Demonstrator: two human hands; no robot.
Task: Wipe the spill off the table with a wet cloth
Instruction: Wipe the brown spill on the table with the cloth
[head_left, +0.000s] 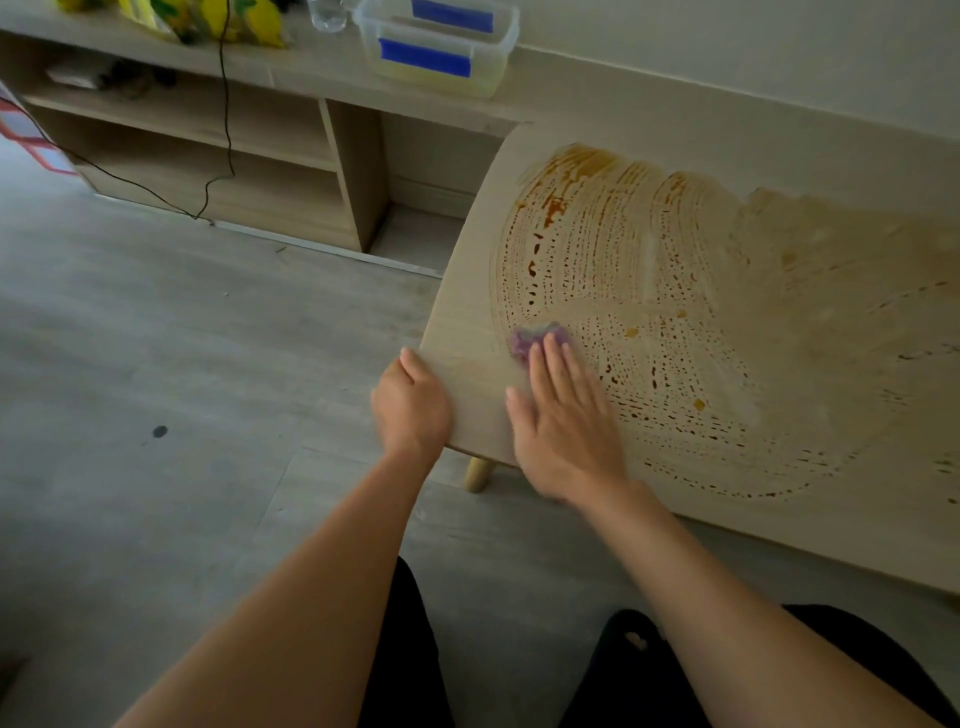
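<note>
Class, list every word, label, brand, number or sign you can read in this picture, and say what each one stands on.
None can be read.
Clear plastic container on the shelf unit: blue strips, no lettering visible.
Yellow packaging on the same shelf: print too blurred to read.
Table, cloth and brown spill: no text.

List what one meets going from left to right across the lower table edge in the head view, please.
Floor → left hand gripping the table edge → cloth → right hand pressing flat on the cloth → brown smeared spill.
</note>
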